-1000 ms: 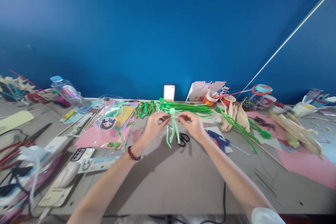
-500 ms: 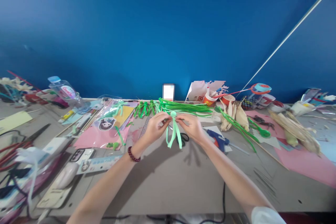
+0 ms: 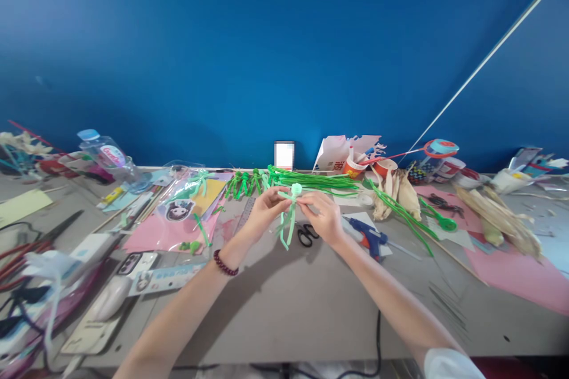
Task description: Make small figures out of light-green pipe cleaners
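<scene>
Between my hands hangs a pale green pipe-cleaner figure (image 3: 290, 226), with a round coiled top and long strips dangling below. My left hand (image 3: 268, 211) pinches it from the left side near the top. From the right, my right hand (image 3: 320, 213) has its fingertips closed on it just under the coil. Behind my hands lies a bundle of green pipe cleaners (image 3: 315, 180). Small green twisted figures (image 3: 244, 183) stand to the left of that bundle. Black-handled scissors (image 3: 306, 235) lie on the table just beyond the hanging strips.
A blue glue gun (image 3: 371, 235) lies right of my right hand. Paper cups (image 3: 354, 167) and dried husks (image 3: 406, 196) are behind it. At the left are pink paper (image 3: 153, 231), a bottle (image 3: 106, 154), a white mouse (image 3: 113, 297) and large scissors (image 3: 62, 228).
The pale green figure has turned, and its strips hang closer together and slightly further left. My right hand's fingers have shifted inward and lower onto it.
</scene>
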Demonstrator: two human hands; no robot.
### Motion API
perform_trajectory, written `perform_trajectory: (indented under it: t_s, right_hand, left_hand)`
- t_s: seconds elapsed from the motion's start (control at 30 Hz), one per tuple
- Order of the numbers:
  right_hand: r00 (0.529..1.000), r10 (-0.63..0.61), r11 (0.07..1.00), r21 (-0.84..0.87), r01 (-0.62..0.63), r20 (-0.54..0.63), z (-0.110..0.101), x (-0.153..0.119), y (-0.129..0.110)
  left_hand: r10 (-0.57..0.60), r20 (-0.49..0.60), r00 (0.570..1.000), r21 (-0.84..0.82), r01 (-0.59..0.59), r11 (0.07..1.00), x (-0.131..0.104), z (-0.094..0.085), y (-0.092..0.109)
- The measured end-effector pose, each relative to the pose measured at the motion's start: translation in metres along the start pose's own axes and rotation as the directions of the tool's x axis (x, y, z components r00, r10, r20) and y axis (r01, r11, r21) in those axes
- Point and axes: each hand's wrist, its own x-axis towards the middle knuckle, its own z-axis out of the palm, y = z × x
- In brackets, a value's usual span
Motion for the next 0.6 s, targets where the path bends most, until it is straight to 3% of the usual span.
perform_trajectory:
  t_s: [0.1,0.37,0.47,0.6]
  right_hand:
    - [1.000,0.011,1.000,-0.004,-0.012,-0.023,0.0007,0.0002,-0.0012]
    - [0.976,0.215,0.962,0.169,-0.215,0.019,0.0056,0.0001,0.0015]
    - [0.960,0.279,0.938,0.205,-0.278,0.026,0.0074,-0.0008,0.0010]
    - [0.923,0.382,0.888,0.254,-0.383,0.057,0.0088,-0.0015,0.0001]
  left_hand:
    - [-0.085,0.050,0.995,-0.031,0.086,0.996,0.0012,-0.0012,-0.0030]
    - [-0.102,-0.084,0.991,0.002,0.103,0.995,0.0017,0.0025,-0.0070]
    - [-0.053,-0.113,0.992,0.053,0.059,0.997,0.0009,0.0044,-0.0068]
    - [0.108,-0.136,0.985,0.256,-0.071,0.964,-0.0024,0.0055,-0.0056]
